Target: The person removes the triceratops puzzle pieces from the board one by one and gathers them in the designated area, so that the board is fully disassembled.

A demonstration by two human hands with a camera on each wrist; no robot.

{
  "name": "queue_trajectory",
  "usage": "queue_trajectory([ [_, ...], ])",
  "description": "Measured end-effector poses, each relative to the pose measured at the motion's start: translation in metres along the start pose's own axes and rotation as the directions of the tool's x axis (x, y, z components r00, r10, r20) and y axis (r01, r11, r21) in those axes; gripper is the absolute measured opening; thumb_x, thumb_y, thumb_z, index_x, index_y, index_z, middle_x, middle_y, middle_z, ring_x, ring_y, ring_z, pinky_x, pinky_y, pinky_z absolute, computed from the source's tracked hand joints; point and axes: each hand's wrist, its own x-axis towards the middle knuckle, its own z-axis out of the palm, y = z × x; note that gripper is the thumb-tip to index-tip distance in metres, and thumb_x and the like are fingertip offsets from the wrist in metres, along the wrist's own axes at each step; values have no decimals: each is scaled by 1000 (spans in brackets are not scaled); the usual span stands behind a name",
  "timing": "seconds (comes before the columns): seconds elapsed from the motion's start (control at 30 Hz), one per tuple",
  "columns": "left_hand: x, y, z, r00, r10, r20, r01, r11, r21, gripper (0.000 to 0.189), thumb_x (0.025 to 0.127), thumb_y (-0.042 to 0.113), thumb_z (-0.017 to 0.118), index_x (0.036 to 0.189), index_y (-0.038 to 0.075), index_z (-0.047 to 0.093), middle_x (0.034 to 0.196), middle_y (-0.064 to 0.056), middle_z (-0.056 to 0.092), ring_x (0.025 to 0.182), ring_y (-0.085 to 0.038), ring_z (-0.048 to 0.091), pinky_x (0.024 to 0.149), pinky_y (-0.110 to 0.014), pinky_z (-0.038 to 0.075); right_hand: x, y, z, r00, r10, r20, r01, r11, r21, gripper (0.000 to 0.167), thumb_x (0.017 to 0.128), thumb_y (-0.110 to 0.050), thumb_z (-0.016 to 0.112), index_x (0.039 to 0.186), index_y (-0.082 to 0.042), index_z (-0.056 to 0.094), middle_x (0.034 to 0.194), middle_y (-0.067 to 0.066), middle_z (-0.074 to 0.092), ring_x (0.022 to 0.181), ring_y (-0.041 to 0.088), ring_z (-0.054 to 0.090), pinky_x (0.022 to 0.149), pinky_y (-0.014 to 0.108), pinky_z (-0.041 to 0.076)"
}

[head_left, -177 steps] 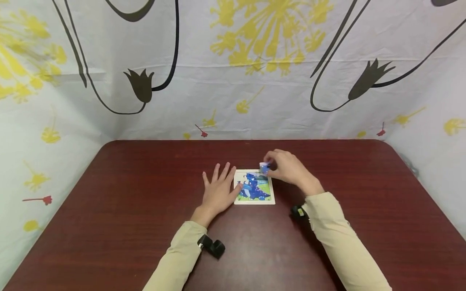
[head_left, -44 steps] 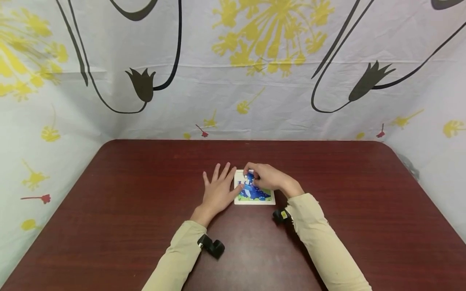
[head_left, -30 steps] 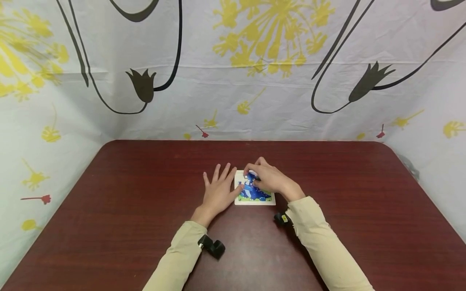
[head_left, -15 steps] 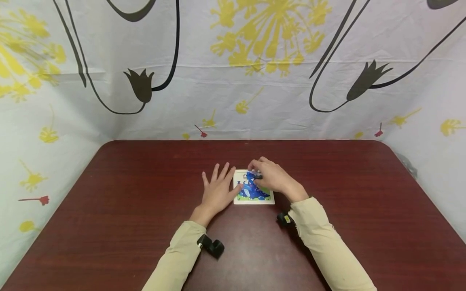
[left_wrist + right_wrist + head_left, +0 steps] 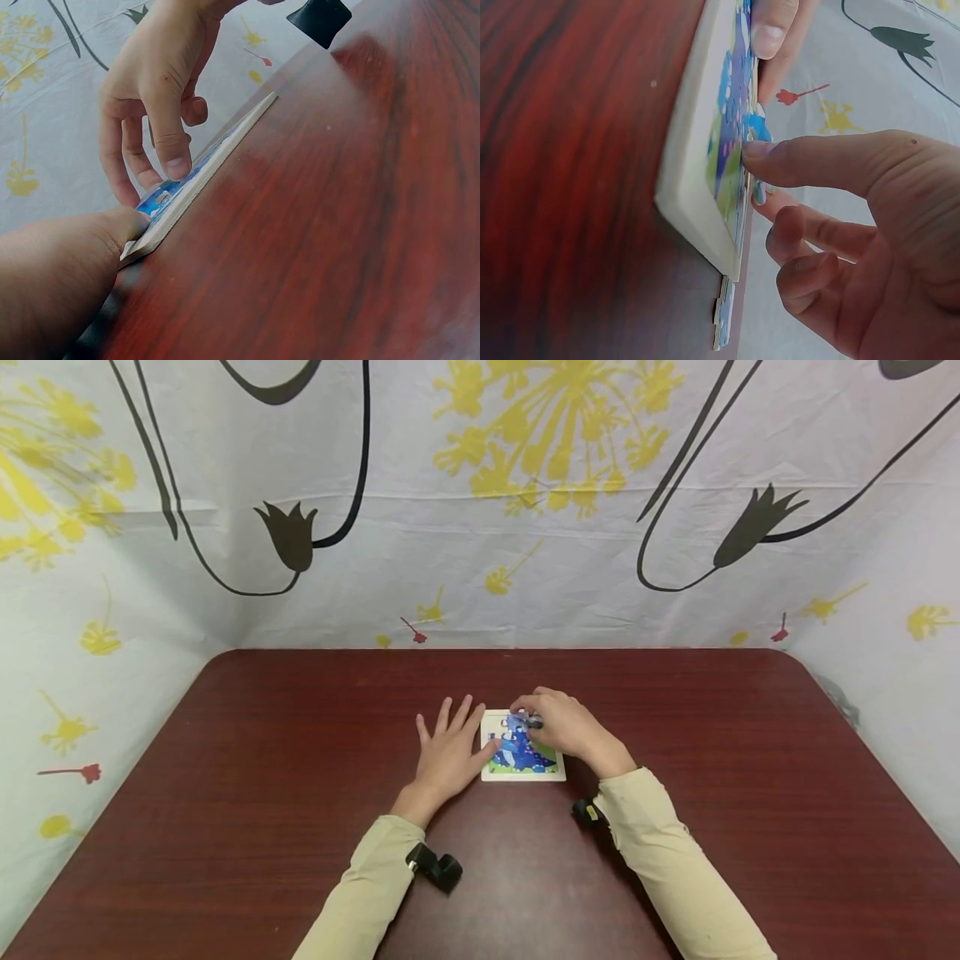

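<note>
A jigsaw puzzle (image 5: 525, 753) of a blue dinosaur lies in a white-rimmed tray at mid-table. My left hand (image 5: 448, 756) is spread flat at its left side, with the thumb resting on the puzzle's left edge; that thumb (image 5: 120, 225) also shows in the left wrist view. Over the upper part of the picture, my right hand (image 5: 564, 724) pinches a puzzle piece (image 5: 759, 127) between thumb and index finger. The piece stands tilted above the puzzle surface. The other right fingers are curled and hang free. In the head view the right fingers partly cover the puzzle's upper right.
Beyond the tray's edge in the right wrist view, loose puzzle pieces (image 5: 723, 315) lie on the table. The dark red table (image 5: 300, 793) meets a white patterned cloth (image 5: 465, 527) at the back. A black wrist camera (image 5: 437, 868) sits on the left sleeve.
The right hand, with a puzzle piece over the upper right corner in the oldest frame, moved left onto the picture, then slightly back right. The piece now shows tilted up. The left hand has stayed put.
</note>
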Motion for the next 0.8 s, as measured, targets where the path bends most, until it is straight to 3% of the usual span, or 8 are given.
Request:
queue_trajectory([
  [0.2, 0, 0, 0, 1000, -1, 1, 1, 1000, -5, 70, 90, 59, 43, 147, 18, 32, 153, -5, 20, 141, -30, 5, 102, -64, -5, 1, 1, 1, 1000, 4, 4, -4, 1000, 17, 33, 80, -7, 71, 113, -9, 67, 96, 6, 57, 77, 17, 54, 67, 35, 47],
  [0.37, 0, 0, 0, 1000, 2, -3, -2, 1000, -6, 71, 90, 59, 42, 147, 18, 32, 153, -5, 20, 141, -29, 5, 102, -64, -5, 1, 3, 1, 1000, 1, -5, -1, 1000, 21, 33, 80, -8, 72, 112, -7, 66, 98, 7, 59, 81, 19, 57, 70, 36, 48],
  [0.53, 0, 0, 1, 1000, 4, -4, -4, 1000, -6, 71, 90, 59, 42, 147, 18, 32, 153, -5, 20, 141, -29, 5, 102, -64, -5, -2, 6, -3, 999, -10, -46, 13, 998, 62, 30, 79, -7, 70, 108, -2, 65, 99, 9, 61, 90, 23, 59, 75, 39, 49],
  [0.8, 0, -1, 2, 1000, 4, -8, -5, 1000, -4, 72, 90, 60, 43, 147, 19, 31, 153, -5, 20, 140, -30, 6, 102, -64, -5, -18, 22, -21, 992, -20, -126, 31, 996, 87, 27, 78, -6, 71, 104, -2, 66, 95, 9, 60, 82, 21, 60, 69, 37, 49],
])
